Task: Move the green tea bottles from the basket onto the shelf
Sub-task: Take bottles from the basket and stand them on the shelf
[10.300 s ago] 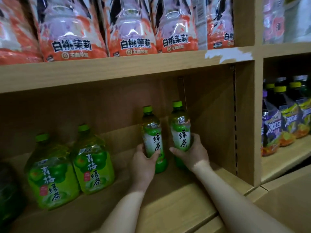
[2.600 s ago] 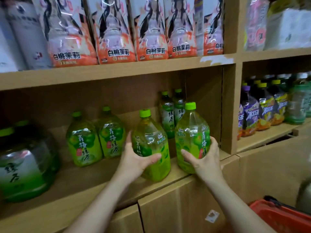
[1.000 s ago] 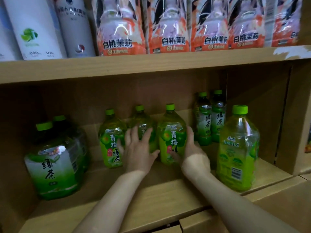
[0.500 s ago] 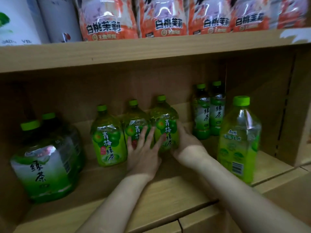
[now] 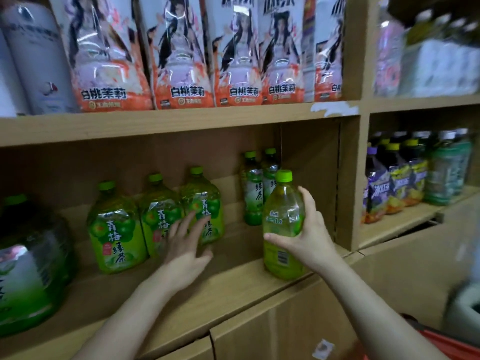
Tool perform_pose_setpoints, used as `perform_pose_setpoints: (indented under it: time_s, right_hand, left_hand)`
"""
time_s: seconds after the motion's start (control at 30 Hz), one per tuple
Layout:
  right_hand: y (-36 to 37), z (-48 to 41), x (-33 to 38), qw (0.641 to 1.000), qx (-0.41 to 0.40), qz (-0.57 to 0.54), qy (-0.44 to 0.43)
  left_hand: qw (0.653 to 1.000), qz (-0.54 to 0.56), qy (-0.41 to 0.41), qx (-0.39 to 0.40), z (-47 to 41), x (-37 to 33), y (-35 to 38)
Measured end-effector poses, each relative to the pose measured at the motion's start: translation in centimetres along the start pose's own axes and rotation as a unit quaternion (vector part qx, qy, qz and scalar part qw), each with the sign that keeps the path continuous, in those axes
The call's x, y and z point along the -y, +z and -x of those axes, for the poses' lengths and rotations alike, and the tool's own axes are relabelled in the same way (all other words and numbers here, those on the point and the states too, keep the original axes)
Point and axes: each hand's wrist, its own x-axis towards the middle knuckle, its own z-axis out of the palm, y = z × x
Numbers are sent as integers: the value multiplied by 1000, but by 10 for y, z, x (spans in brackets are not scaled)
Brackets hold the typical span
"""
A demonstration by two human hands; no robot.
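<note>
A shelving unit of light brown board filled the view. Its upper shelf ran across, with a white chipped patch on the front edge just beside the upright divider. Under it the back panel lay in shadow, while the front edges and the lower shelf caught more light. Below the lower shelf stood cupboard doors of the same board, parted by a dark vertical seam, and a small sticker sat on the right one. Right of the divider, another shelf sat a little higher. A blurred pale shape at the lower right was perhaps a bin.
</note>
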Motion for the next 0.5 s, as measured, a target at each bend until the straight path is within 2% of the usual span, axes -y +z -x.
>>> perform_pose_setpoints:
  time_s: [0.1, 0.17, 0.23, 0.37, 0.5]
  right_hand:
    - [5, 4, 1, 997, -18, 69, 1]
    - [9, 8, 4, 995, -10, 95, -8]
    - [10, 14, 8, 997, 14, 68, -12]
    - [8, 27, 17, 995, 94, -16, -32]
    - [27, 33, 19, 986, 143, -49, -63]
  left_hand:
    - [987, 132, 52, 79, 10, -33, -3]
    - [970, 204, 84, 105, 18, -64, 0]
    - [961, 258, 71, 74, 22, -87, 9]
    - [951, 301, -22, -71, 25, -86, 15]
    - [953, 282, -61, -96, 40, -61, 2]
